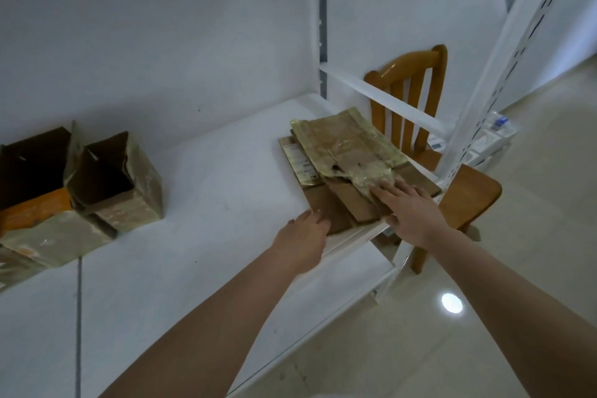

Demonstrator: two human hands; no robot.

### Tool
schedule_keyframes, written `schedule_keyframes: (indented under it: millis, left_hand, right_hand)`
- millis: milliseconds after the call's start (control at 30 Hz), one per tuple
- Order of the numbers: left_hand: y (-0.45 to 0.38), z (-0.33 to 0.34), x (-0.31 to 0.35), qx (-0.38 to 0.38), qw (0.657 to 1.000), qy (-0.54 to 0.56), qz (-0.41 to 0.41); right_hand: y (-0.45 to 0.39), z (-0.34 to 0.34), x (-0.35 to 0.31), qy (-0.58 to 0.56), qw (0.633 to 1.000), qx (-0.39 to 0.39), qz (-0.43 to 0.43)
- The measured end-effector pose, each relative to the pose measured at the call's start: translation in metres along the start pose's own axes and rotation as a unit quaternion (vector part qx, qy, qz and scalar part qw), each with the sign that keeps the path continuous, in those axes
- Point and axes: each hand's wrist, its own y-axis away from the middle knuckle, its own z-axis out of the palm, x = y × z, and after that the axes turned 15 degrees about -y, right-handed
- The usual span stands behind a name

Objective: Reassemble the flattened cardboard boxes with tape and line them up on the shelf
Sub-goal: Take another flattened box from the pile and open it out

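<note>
My right hand [410, 210] spread flat on flattened boxes [342, 165]; left hand [303, 236] open at stack edge. Stack overhangs shelf [210, 178] corner, could slide off.

Both forearms are bare to the frame edge, with no sleeves, gloves, rings or watch.

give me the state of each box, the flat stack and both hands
left box: assembled, top open
second box: assembled, top open
flattened stack: lying flat at the shelf end
left hand: open, touching stack edge
right hand: open, fingers on stack
</note>
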Motion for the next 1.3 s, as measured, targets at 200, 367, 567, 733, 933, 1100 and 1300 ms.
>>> schedule_keyframes:
  millis: [200, 367, 567, 733, 933, 1100, 1300]
  left_hand:
    - [-0.011, -0.002, 0.0, -0.004, 1.0, 0.017, -0.005]
    - [-0.009, 0.001, 0.0, -0.007, 1.0, 0.021, -0.006]
    - [-0.002, -0.011, -0.015, -0.003, 0.997, 0.077, -0.019]
    - [0.02, -0.028, -0.063, 0.103, 0.982, 0.103, -0.119]
    - [0.078, -0.029, -0.131, 0.139, 0.935, 0.174, -0.274]
    - [0.128, -0.026, -0.163, 0.22, 0.851, 0.309, -0.364]
    - [0.162, -0.022, -0.186, 0.296, 0.703, 0.524, -0.378]
  right_hand:
    - [0.002, -0.033, -0.009, -0.071, 0.99, 0.121, -0.029]
    - [0.005, -0.06, -0.028, -0.157, 0.939, 0.298, -0.078]
    - [0.011, -0.079, -0.051, -0.195, 0.905, 0.347, -0.148]
    - [0.012, -0.096, -0.074, -0.287, 0.87, 0.373, -0.148]
    - [0.019, -0.106, -0.098, -0.413, 0.843, 0.303, -0.163]
    - [0.024, -0.109, -0.114, -0.48, 0.822, 0.242, -0.188]
    - [0.034, -0.098, -0.137, -0.485, 0.833, 0.164, -0.212]
